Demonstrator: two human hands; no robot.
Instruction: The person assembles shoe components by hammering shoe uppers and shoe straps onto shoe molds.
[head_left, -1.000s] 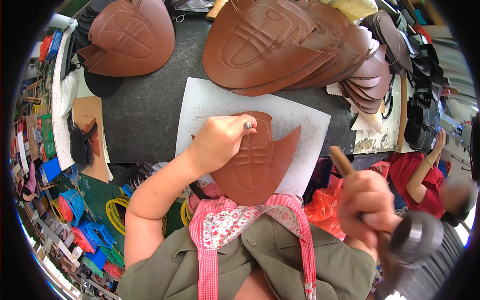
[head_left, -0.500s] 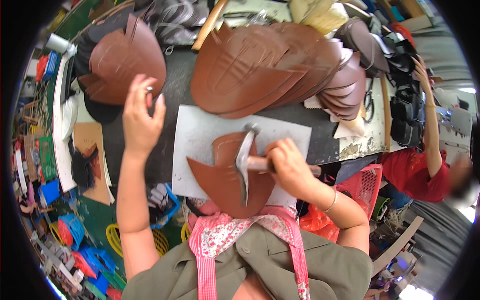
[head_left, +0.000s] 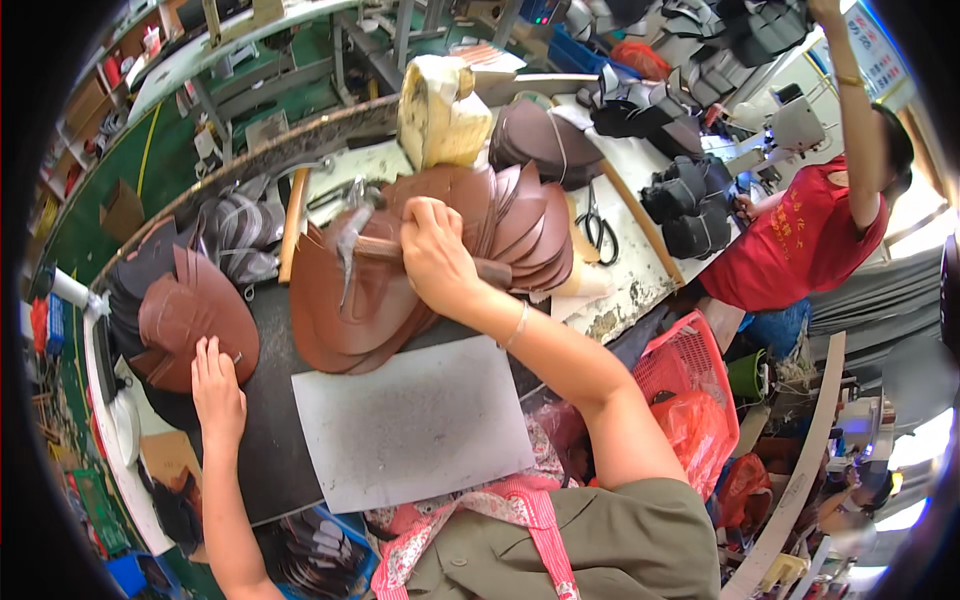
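Right hand [head_left: 436,262] grips the wooden handle of a hammer [head_left: 352,252], fingers wrapped tight, with the metal head resting on the big stack of brown leather pieces [head_left: 345,320] at the middle of the dark surface [head_left: 265,430]. Left hand [head_left: 216,385] lies flat with fingers spread narrow, fingertips touching the smaller pile of brown leather pieces [head_left: 190,315] at the left. Just below the big stack sits a bare grey metal plate [head_left: 410,420]. Black scissors [head_left: 598,232] lie farther right.

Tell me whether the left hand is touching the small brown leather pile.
Touching. The head view shows the left hand with its fingertips lying on the lower edge of the small brown leather pile, no gap between them.
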